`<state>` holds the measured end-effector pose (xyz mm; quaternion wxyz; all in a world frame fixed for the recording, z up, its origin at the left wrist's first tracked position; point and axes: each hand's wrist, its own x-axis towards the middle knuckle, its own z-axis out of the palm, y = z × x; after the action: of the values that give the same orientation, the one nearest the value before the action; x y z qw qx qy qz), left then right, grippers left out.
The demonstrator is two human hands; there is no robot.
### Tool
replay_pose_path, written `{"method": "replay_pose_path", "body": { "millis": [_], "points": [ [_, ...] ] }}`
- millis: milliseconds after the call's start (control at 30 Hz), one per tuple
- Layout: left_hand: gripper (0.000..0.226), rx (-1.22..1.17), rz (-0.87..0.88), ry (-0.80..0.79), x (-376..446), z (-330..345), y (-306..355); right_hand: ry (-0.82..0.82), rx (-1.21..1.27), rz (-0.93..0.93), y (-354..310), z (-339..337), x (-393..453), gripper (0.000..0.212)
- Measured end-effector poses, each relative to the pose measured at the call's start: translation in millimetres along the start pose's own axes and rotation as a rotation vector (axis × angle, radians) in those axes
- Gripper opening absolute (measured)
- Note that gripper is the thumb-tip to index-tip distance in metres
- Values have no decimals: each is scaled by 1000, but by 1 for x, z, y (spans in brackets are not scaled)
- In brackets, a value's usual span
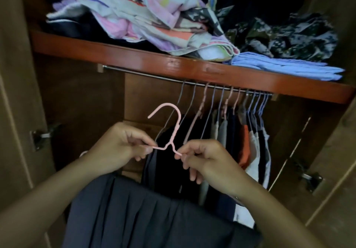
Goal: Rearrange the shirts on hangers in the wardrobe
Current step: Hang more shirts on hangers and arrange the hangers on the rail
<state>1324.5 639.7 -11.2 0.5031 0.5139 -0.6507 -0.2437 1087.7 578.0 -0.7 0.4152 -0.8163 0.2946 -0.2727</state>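
Pink hanger [174,130], centre frame, pinched by left hand [117,143] and right hand [208,159]; either light grip slipping could drop it.

Wooden shelf [134,55]: loaded with a heap of folded clothes [146,22], a camouflage-patterned garment [285,35] to the right, and a folded light-blue cloth [289,68] overhanging its front edge. Metal door hinges [41,135] are fixed on both sides.

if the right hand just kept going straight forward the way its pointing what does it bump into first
Most likely the dark shirts hanging at the near end of the rail, just beyond the right hand and the pink hanger it pinches; depth is hard to judge.
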Motion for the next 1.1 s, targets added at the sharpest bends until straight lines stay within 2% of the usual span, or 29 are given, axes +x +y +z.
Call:
{"method": "replay_pose_path", "body": {
  "millis": [300,500,633,767,900,1000,1100],
  "points": [
    [18,148,28,24,15,-49,-54,-70,289,192,-15,54,61,15],
    [28,227,-2,33,48,-75,-90,25,444,320,-17,85,109,14],
    [33,258,-38,146,80,-88,-106,110,569,387,-14,108,141,9],
    [35,303,-9,252,111,-98,-113,216,749,405,-4,122,174,14],
    [36,419,3,321,138,-104,-118,266,815,393,8,118,202,17],
    [49,577,57,357,157,-108,-120,296,830,368,16,109,221,18],
    [66,725,77,308,178,-110,-127,323,864,334,21,99,240,15]
  ]
}}
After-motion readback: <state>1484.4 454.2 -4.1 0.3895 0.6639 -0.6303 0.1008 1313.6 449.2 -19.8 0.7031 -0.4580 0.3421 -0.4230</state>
